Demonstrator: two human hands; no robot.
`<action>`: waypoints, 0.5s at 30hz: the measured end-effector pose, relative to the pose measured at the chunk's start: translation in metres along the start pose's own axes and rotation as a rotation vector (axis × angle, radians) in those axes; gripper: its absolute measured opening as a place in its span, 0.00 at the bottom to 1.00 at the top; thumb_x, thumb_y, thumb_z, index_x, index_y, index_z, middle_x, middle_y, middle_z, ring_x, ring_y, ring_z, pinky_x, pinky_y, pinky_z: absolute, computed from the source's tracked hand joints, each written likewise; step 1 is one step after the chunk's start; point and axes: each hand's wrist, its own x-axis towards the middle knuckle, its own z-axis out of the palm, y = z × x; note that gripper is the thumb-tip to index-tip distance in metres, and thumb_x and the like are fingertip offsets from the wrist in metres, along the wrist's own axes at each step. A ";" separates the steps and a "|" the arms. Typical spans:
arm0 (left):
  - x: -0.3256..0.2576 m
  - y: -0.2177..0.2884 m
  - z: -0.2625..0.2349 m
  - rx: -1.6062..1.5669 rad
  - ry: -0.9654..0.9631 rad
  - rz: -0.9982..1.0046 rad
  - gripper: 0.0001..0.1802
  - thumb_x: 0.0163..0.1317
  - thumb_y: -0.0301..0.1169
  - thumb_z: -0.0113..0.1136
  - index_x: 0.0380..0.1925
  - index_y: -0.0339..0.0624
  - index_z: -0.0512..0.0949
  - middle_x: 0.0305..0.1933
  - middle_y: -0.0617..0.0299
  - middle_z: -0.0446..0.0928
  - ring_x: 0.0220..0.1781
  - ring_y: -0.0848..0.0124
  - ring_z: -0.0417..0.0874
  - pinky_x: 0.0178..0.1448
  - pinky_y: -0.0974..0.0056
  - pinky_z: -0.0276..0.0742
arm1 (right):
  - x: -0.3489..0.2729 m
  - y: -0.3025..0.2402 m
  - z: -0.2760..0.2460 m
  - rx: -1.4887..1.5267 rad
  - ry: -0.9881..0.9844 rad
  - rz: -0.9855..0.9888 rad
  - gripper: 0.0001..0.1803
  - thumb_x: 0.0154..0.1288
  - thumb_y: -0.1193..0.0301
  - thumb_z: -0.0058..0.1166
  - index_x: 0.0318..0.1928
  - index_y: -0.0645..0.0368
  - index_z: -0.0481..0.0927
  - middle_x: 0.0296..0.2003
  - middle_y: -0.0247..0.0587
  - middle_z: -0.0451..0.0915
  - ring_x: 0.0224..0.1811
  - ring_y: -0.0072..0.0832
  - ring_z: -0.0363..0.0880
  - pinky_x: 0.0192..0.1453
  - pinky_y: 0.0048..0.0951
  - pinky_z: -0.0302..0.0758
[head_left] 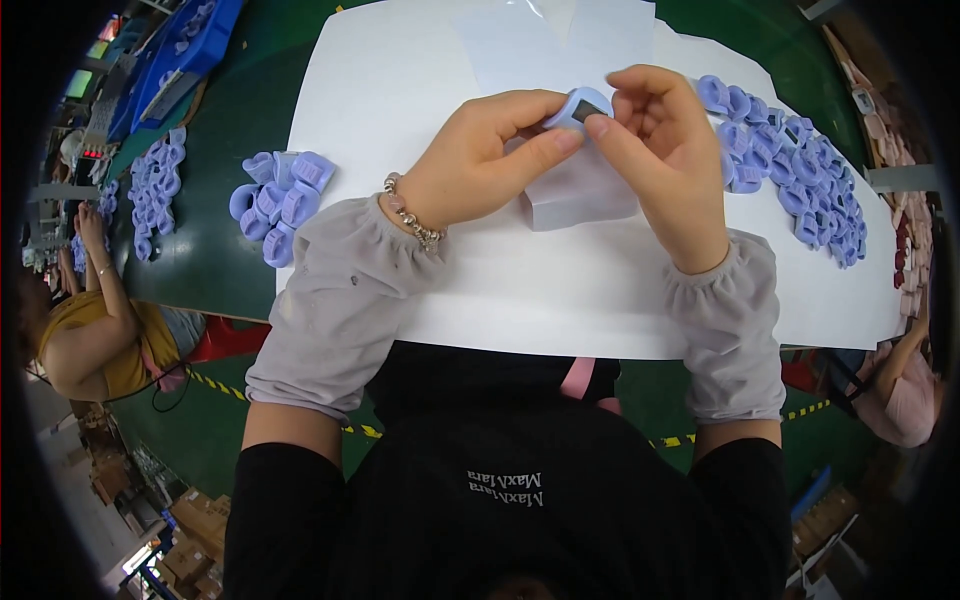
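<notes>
Between the thumb and index finger of my left hand [480, 150] is a light-blue, rounded plastic ring-like piece [572, 103] with a dark rectangular window. My right hand [665, 150] meets it from the other side: the thumb tip lies at the window's edge, the index finger is raised and the other fingers curl in close to the piece. Below both hands a translucent whitish box or bag [580, 195] rests on the white sheet [480, 290]. How far the right fingers reach behind the piece is hidden.
A small cluster of similar lavender pieces [283, 190] lies left, a larger heap [800, 165] right. More pieces [155, 190] are on the green table [225, 130] farther left, near a blue tray [185, 65]. Other people [95, 340] sit at both sides.
</notes>
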 end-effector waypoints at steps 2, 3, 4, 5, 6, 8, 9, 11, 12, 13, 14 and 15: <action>0.001 0.003 0.000 0.013 -0.026 -0.017 0.16 0.64 0.32 0.56 0.48 0.34 0.76 0.36 0.62 0.78 0.36 0.76 0.77 0.39 0.70 0.74 | 0.001 0.000 -0.003 -0.002 -0.074 0.054 0.10 0.62 0.78 0.55 0.45 0.65 0.77 0.38 0.33 0.76 0.41 0.17 0.72 0.45 0.18 0.69; 0.000 0.002 0.001 0.006 -0.055 -0.016 0.15 0.64 0.32 0.56 0.47 0.35 0.76 0.35 0.62 0.77 0.35 0.76 0.77 0.37 0.69 0.74 | 0.001 -0.001 -0.004 -0.004 -0.150 0.111 0.12 0.64 0.76 0.54 0.47 0.64 0.77 0.36 0.31 0.76 0.38 0.15 0.71 0.43 0.16 0.69; 0.001 0.001 0.001 -0.002 -0.085 -0.014 0.15 0.64 0.32 0.56 0.47 0.35 0.76 0.34 0.62 0.77 0.33 0.76 0.77 0.36 0.68 0.75 | 0.002 -0.004 -0.006 -0.007 -0.143 0.106 0.12 0.64 0.76 0.54 0.47 0.64 0.77 0.36 0.31 0.76 0.38 0.15 0.71 0.43 0.16 0.69; 0.002 0.002 0.000 -0.001 -0.094 -0.003 0.15 0.64 0.32 0.56 0.47 0.35 0.76 0.34 0.62 0.77 0.33 0.76 0.77 0.36 0.68 0.75 | 0.004 -0.011 -0.008 0.043 -0.154 0.131 0.13 0.64 0.75 0.54 0.49 0.63 0.77 0.34 0.29 0.75 0.34 0.14 0.69 0.39 0.16 0.68; 0.003 0.003 -0.003 0.096 -0.126 0.030 0.15 0.64 0.32 0.56 0.47 0.35 0.76 0.34 0.60 0.78 0.33 0.74 0.78 0.37 0.67 0.75 | 0.004 -0.018 -0.010 0.092 -0.164 0.154 0.15 0.64 0.74 0.55 0.51 0.62 0.77 0.32 0.27 0.75 0.30 0.13 0.67 0.36 0.16 0.67; 0.004 0.008 -0.005 0.201 -0.165 0.093 0.15 0.63 0.32 0.57 0.47 0.36 0.75 0.34 0.58 0.78 0.33 0.72 0.80 0.38 0.66 0.76 | 0.001 -0.015 -0.004 0.076 -0.177 0.078 0.15 0.63 0.73 0.56 0.50 0.62 0.78 0.30 0.26 0.74 0.28 0.12 0.65 0.33 0.16 0.64; 0.002 0.009 -0.004 0.277 -0.103 0.136 0.17 0.62 0.32 0.58 0.49 0.37 0.74 0.35 0.56 0.79 0.34 0.68 0.81 0.39 0.65 0.77 | 0.002 -0.013 -0.004 0.066 -0.202 0.017 0.15 0.61 0.73 0.57 0.49 0.61 0.78 0.29 0.26 0.73 0.25 0.12 0.63 0.29 0.16 0.62; -0.003 0.033 0.002 0.303 -0.123 -0.120 0.28 0.57 0.32 0.64 0.56 0.38 0.68 0.44 0.49 0.79 0.45 0.57 0.82 0.49 0.61 0.76 | -0.005 -0.019 -0.013 -0.136 -0.143 -0.012 0.15 0.60 0.73 0.58 0.48 0.60 0.78 0.28 0.25 0.73 0.25 0.12 0.62 0.29 0.16 0.61; -0.012 0.040 -0.001 0.311 -0.125 -0.102 0.28 0.57 0.32 0.64 0.56 0.38 0.68 0.44 0.49 0.79 0.45 0.57 0.82 0.49 0.61 0.76 | -0.010 -0.022 -0.016 -0.312 -0.108 -0.024 0.14 0.59 0.72 0.59 0.47 0.59 0.79 0.27 0.25 0.73 0.24 0.12 0.62 0.28 0.16 0.60; -0.020 0.045 -0.008 0.475 -0.055 0.049 0.31 0.55 0.32 0.65 0.58 0.37 0.67 0.49 0.48 0.77 0.50 0.56 0.78 0.53 0.60 0.73 | -0.013 -0.022 -0.025 -0.398 -0.018 -0.033 0.15 0.59 0.71 0.60 0.47 0.57 0.79 0.26 0.25 0.72 0.24 0.12 0.63 0.28 0.16 0.61; -0.030 0.051 -0.016 0.629 0.015 0.203 0.34 0.53 0.31 0.67 0.59 0.37 0.66 0.54 0.48 0.74 0.56 0.56 0.75 0.57 0.59 0.71 | -0.016 -0.019 -0.044 -0.486 0.101 -0.023 0.15 0.60 0.71 0.60 0.48 0.57 0.78 0.26 0.25 0.71 0.24 0.12 0.63 0.28 0.16 0.61; -0.041 0.055 -0.031 0.743 0.047 0.187 0.35 0.51 0.30 0.68 0.59 0.36 0.65 0.57 0.48 0.71 0.60 0.55 0.72 0.61 0.58 0.68 | -0.019 -0.012 -0.069 -0.575 0.223 -0.004 0.15 0.61 0.71 0.59 0.49 0.56 0.78 0.25 0.25 0.71 0.24 0.12 0.63 0.28 0.17 0.61</action>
